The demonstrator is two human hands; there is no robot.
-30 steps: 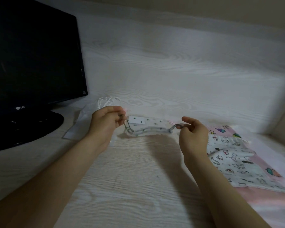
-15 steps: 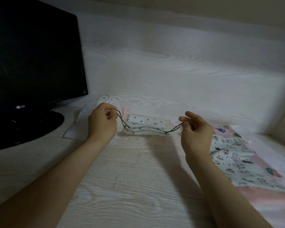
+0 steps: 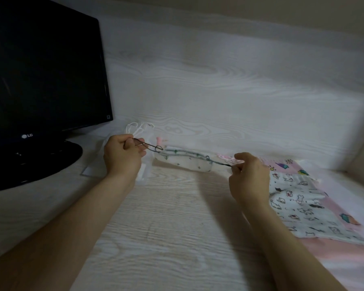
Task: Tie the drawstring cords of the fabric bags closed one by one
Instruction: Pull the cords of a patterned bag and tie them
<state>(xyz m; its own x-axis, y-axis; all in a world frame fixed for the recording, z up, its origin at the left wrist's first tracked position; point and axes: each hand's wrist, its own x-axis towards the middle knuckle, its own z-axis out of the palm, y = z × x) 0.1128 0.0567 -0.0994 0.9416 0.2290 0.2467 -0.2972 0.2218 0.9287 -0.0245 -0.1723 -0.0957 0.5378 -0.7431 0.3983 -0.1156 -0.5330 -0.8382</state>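
Bag in work: a small white bag point(image 3: 185, 163) with a sparse dark print was seen lying on the table point(image 3: 177, 238), between the two hands and gathered along its upper edge.
Left hand: the left hand point(image 3: 122, 157) was clenched around the dark cord loop point(image 3: 148, 146) that came out of the bag's left end.
Right hand: the other cord end point(image 3: 223, 163) was pinched between the thumb and fingertips of the right hand point(image 3: 248, 175), just beside the bag's right end.
Cords: both were held taut and drawn outward to opposite sides. No knot could be made out in them.
Judged done: the mouth of this bag was taken to be drawn shut, or nearly so.
Judged left: the cords of this bag were yet to be crossed and knotted.
Other bags: a pale bag point(image 3: 135, 131) with white cords was seen behind the left hand, and whether it was tied could not be told. A cat-print bag point(image 3: 298, 204) was laid flat on pink fabric point(image 3: 334, 208) to the right and was judged untouched.
Overall: the task was judged to be part-way through.
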